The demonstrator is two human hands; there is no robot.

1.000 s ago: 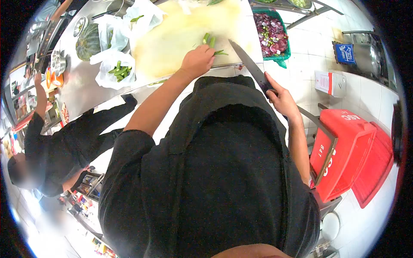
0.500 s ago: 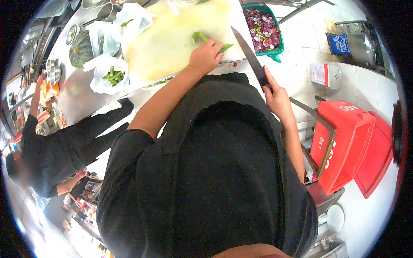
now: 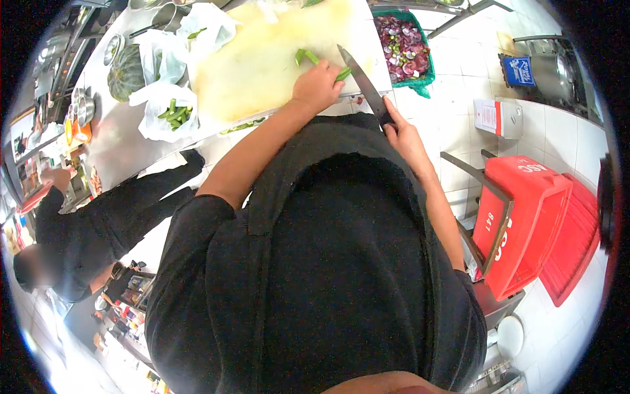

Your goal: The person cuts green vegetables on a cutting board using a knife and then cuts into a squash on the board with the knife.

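On the pale cutting board [image 3: 262,65], my left hand [image 3: 317,87] is closed over green vegetable pieces [image 3: 306,56], whose ends show on both sides of the fingers. My right hand [image 3: 401,131] grips the handle of a large knife [image 3: 363,80]. The blade points up and to the left, its edge beside the green piece to the right of my left fingers. A white plastic bag [image 3: 164,113] holding several green pieces [image 3: 176,114] lies left of the board.
A dark green squash [image 3: 126,73] and more plastic bags [image 3: 210,29] lie to the left. Right of the board is a green crate [image 3: 430,59] of purple pieces. A red bin [image 3: 518,223] stands at right. A co-worker [image 3: 98,223] in black is at left.
My left hand has shifted right along the board, and the green pieces now lie at a different angle. The knife has moved left, closer to my left fingers.
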